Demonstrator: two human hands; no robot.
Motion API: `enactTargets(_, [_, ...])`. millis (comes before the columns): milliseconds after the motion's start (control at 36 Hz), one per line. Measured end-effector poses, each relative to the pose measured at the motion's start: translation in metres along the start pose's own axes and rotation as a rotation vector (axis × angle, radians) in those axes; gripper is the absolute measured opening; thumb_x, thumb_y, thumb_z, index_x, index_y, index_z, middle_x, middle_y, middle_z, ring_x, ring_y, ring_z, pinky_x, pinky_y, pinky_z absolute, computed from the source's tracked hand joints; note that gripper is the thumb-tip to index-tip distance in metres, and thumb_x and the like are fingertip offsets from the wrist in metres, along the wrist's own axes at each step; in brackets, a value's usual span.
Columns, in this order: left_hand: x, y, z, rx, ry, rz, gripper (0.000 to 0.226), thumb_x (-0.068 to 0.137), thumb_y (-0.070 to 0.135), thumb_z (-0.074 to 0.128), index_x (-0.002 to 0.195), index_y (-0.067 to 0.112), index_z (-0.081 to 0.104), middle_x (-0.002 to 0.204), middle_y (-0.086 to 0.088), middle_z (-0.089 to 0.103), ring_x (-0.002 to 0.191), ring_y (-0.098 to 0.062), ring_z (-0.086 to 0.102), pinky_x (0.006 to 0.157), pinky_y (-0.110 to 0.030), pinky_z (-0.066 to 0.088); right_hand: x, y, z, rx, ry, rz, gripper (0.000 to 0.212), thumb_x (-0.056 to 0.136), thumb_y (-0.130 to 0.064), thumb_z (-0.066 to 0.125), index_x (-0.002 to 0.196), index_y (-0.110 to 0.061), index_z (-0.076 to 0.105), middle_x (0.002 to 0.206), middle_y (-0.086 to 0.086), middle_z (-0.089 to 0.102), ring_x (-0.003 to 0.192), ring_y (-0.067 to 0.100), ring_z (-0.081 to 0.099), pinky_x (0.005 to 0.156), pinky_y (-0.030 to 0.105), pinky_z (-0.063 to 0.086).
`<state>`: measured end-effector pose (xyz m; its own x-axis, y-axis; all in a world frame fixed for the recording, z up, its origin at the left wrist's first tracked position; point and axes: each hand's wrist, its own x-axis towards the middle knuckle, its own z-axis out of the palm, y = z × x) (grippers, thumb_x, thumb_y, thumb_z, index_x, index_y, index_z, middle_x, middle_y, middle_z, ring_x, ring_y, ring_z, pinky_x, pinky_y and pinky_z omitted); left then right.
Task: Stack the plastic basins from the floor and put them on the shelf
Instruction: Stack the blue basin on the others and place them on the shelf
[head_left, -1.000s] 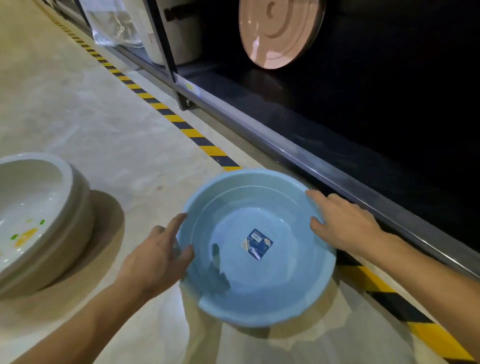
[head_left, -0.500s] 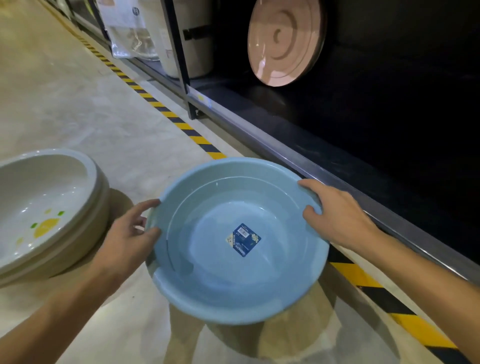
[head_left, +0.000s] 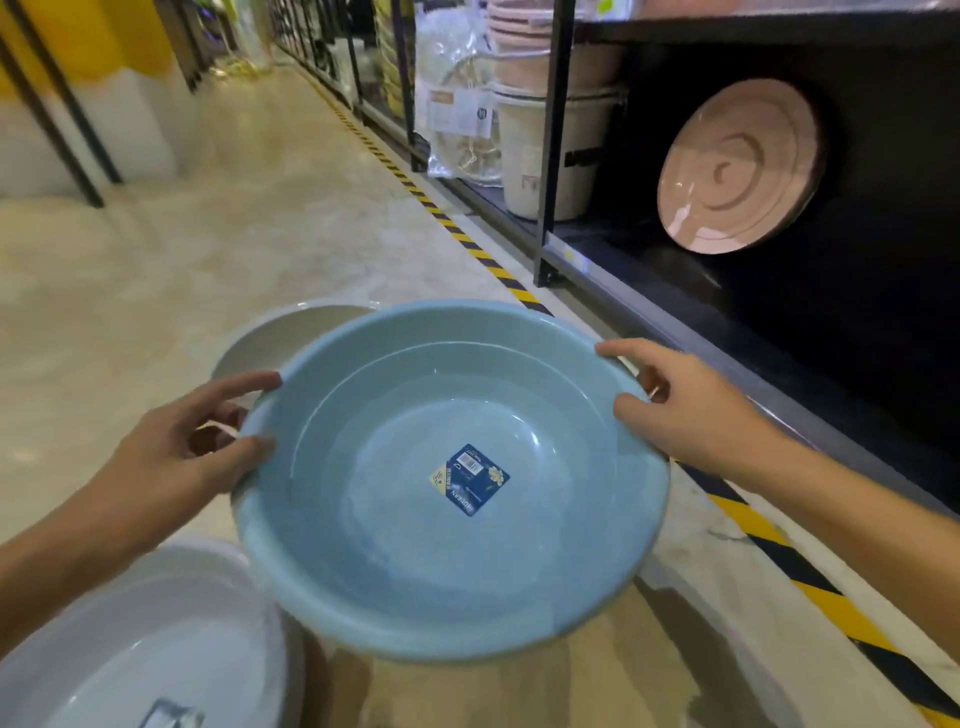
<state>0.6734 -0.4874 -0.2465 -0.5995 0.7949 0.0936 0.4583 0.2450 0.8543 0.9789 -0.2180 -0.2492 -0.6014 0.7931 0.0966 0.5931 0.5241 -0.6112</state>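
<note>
I hold a light blue plastic basin (head_left: 395, 561) with a dark blue label in its bottom, raised off the floor in the middle of the view. My left hand (head_left: 187, 447) grips its left rim and my right hand (head_left: 680, 410) grips its right rim. A beige basin (head_left: 280, 338) sits on the floor just behind it, mostly hidden by the blue one. A white basin (head_left: 145, 649) lies at the lower left. The dark bottom shelf (head_left: 779, 332) runs along the right.
A pink basin (head_left: 737, 166) leans upright at the back of the shelf. Beige buckets (head_left: 550, 150) and bagged goods (head_left: 457, 104) fill the bay beyond a black upright post (head_left: 550, 156). Yellow-black tape (head_left: 779, 540) marks the floor along the shelf.
Both hands have lifted the blue basin higher and carried it left, over the beige basin. The view has tilted up, and a white basin has come into view at the lower left.
</note>
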Motion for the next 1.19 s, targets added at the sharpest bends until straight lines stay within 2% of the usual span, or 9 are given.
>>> enactTargets(167, [-0.053, -0.019, -0.081, 0.088, 0.09, -0.062, 0.046, 0.091, 0.006, 0.07, 0.115, 0.045, 0.07, 0.087, 0.004, 0.068, 0.069, -0.017, 0.067, 0.061, -0.018, 0.056, -0.005, -0.075, 0.037, 0.022, -0.123, -0.119, 0.047, 0.083, -0.029, 0.058, 0.123, -0.055, 0.052, 0.085, -0.007, 0.06, 0.071, 0.009, 0.06, 0.065, 0.029, 0.05])
enactTargets(278, [-0.089, -0.032, -0.126, 0.121, 0.118, -0.099, 0.044, 0.074, 0.036, 0.074, 0.114, 0.053, 0.067, 0.088, 0.007, 0.067, 0.074, -0.021, 0.067, 0.073, -0.037, 0.057, -0.007, -0.123, 0.06, -0.037, -0.203, -0.218, 0.047, 0.086, -0.03, 0.058, 0.127, -0.051, 0.049, 0.083, -0.002, 0.061, 0.073, 0.01, 0.059, 0.067, 0.032, 0.05])
enactTargets(361, [-0.113, -0.045, -0.155, 0.163, 0.142, -0.107, 0.051, 0.063, 0.056, 0.067, 0.115, 0.056, 0.064, 0.09, 0.01, 0.067, 0.069, -0.013, 0.066, 0.069, -0.031, 0.058, -0.009, -0.155, 0.076, -0.059, -0.256, -0.285, 0.049, 0.086, -0.031, 0.06, 0.129, -0.05, 0.048, 0.083, -0.002, 0.063, 0.074, 0.011, 0.06, 0.07, 0.032, 0.051])
enactTargets(472, [-0.144, -0.066, -0.185, 0.178, 0.167, -0.151, 0.052, 0.066, 0.057, 0.067, 0.118, 0.055, 0.062, 0.092, 0.013, 0.067, 0.07, -0.011, 0.066, 0.07, -0.035, 0.058, -0.007, -0.193, 0.097, -0.112, -0.319, -0.369, 0.05, 0.086, -0.033, 0.061, 0.131, -0.049, 0.047, 0.086, -0.005, 0.063, 0.075, 0.009, 0.061, 0.067, 0.028, 0.05])
enactTargets(611, [-0.173, -0.092, -0.208, 0.226, 0.202, -0.197, 0.058, 0.064, 0.063, 0.06, 0.121, 0.051, 0.058, 0.095, 0.012, 0.065, 0.07, -0.011, 0.064, 0.064, -0.022, 0.055, -0.008, -0.226, 0.127, -0.178, -0.373, -0.474, 0.052, 0.086, -0.035, 0.06, 0.135, -0.045, 0.044, 0.082, -0.009, 0.063, 0.072, 0.007, 0.061, 0.066, 0.031, 0.051])
enactTargets(806, [-0.207, -0.131, -0.211, 0.292, 0.19, -0.293, 0.047, 0.078, 0.051, 0.063, 0.124, 0.051, 0.051, 0.093, 0.011, 0.062, 0.077, -0.011, 0.064, 0.068, -0.029, 0.055, -0.028, -0.225, 0.171, -0.152, -0.382, -0.572, 0.05, 0.086, -0.033, 0.061, 0.133, -0.042, 0.046, 0.073, -0.012, 0.059, 0.066, 0.0, 0.057, 0.056, 0.017, 0.037])
enactTargets(917, [-0.22, -0.148, -0.201, 0.331, 0.156, -0.309, 0.042, 0.094, 0.028, 0.066, 0.126, 0.048, 0.049, 0.093, 0.008, 0.062, 0.078, -0.01, 0.063, 0.07, -0.028, 0.053, -0.039, -0.213, 0.191, -0.184, -0.391, -0.605, 0.054, 0.085, -0.033, 0.063, 0.136, -0.036, 0.047, 0.074, -0.021, 0.053, 0.067, -0.005, 0.053, 0.059, 0.014, 0.034])
enactTargets(1000, [-0.228, -0.16, -0.192, 0.334, 0.131, -0.314, 0.043, 0.095, 0.026, 0.066, 0.127, 0.047, 0.048, 0.095, 0.017, 0.06, 0.077, -0.01, 0.063, 0.069, -0.027, 0.053, -0.041, -0.205, 0.204, -0.149, -0.402, -0.577, 0.056, 0.084, -0.031, 0.065, 0.138, -0.034, 0.049, 0.079, -0.027, 0.05, 0.071, -0.009, 0.051, 0.062, 0.009, 0.035])
enactTargets(1195, [-0.232, -0.187, -0.177, 0.328, 0.097, -0.35, 0.051, 0.082, 0.049, 0.061, 0.13, 0.047, 0.045, 0.094, 0.01, 0.061, 0.077, -0.014, 0.063, 0.069, -0.03, 0.056, -0.036, -0.193, 0.236, -0.158, -0.449, -0.538, 0.058, 0.086, -0.031, 0.062, 0.142, -0.03, 0.045, 0.093, -0.011, 0.056, 0.08, 0.011, 0.053, 0.072, 0.028, 0.039])
